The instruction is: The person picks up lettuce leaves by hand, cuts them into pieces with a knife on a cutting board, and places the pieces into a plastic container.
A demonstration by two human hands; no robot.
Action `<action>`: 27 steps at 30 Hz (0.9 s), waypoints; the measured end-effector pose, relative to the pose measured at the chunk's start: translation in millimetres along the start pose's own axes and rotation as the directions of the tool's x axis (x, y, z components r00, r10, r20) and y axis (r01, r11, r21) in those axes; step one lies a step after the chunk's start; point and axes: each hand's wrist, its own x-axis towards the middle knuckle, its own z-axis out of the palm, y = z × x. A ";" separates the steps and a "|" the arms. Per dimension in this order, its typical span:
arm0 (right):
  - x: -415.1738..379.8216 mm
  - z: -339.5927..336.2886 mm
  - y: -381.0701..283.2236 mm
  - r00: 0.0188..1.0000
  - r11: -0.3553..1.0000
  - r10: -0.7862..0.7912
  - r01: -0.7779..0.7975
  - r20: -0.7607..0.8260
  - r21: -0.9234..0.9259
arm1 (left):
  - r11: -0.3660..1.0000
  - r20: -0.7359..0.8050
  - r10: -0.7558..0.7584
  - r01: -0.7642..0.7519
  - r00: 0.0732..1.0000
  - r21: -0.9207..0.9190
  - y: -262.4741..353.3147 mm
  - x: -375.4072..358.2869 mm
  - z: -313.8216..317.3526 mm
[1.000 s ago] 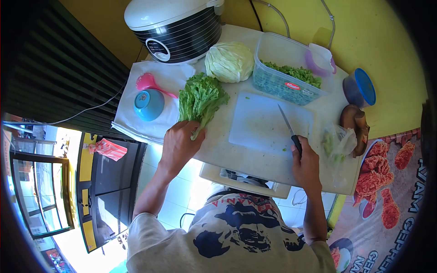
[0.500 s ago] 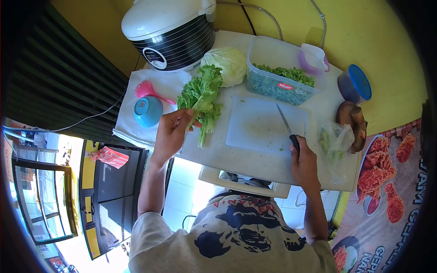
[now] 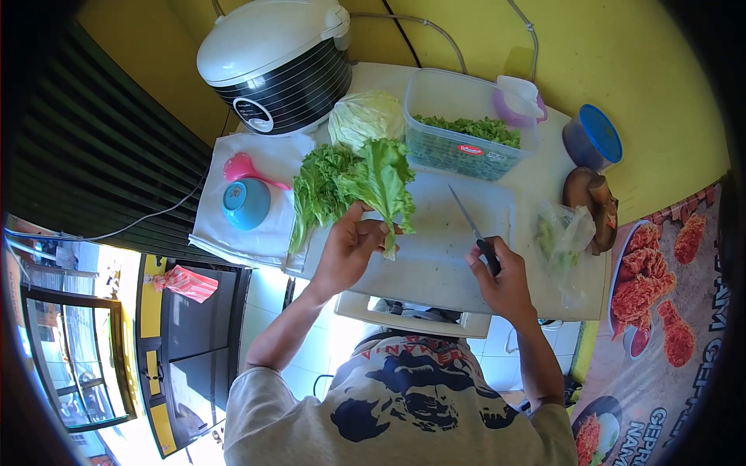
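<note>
Between the fingers of my left hand point(image 3: 348, 252) is the stem end of a green lettuce leaf point(image 3: 381, 180), held up at the left edge of the white cutting board point(image 3: 439, 225). More lettuce point(image 3: 317, 182) lies just left of that leaf. My right hand point(image 3: 503, 281) grips the black handle of a kitchen knife point(image 3: 466, 211); its blade points up and left over the board. Beyond the board, a clear plastic container point(image 3: 466, 159) holds chopped lettuce point(image 3: 470, 130). A pale cabbage point(image 3: 365, 120) sits behind the held leaf.
A rice cooker point(image 3: 280, 70) stands at the back left. A blue bowl point(image 3: 246, 203) and a pink ladle point(image 3: 242, 165) rest on white cloth. To the right are a plastic bag point(image 3: 563, 237), a blue-lidded tub point(image 3: 594, 140) and a brown object point(image 3: 590, 206).
My left hand has moved right, carrying a single lettuce leaf to the cutting board's edge. Other lettuce now shows to the left of it. My right hand still holds the knife.
</note>
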 end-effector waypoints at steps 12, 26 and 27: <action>22.2 16.7 -16.8 0.974 0.814 0.205 -0.225 0.098 0.536 | 0.970 0.249 0.186 -0.219 0.950 0.110 -16.6 11.0 46.8; 12.8 12.0 -8.3 0.993 0.706 0.114 -0.073 -0.012 0.704 | 0.959 0.033 0.050 -0.038 0.998 -0.280 -6.2 26.9 60.0; 13.1 10.2 -10.4 0.991 0.636 0.136 -0.094 0.009 0.766 | 0.964 0.039 0.065 -0.053 0.997 -0.260 -8.0 27.0 60.3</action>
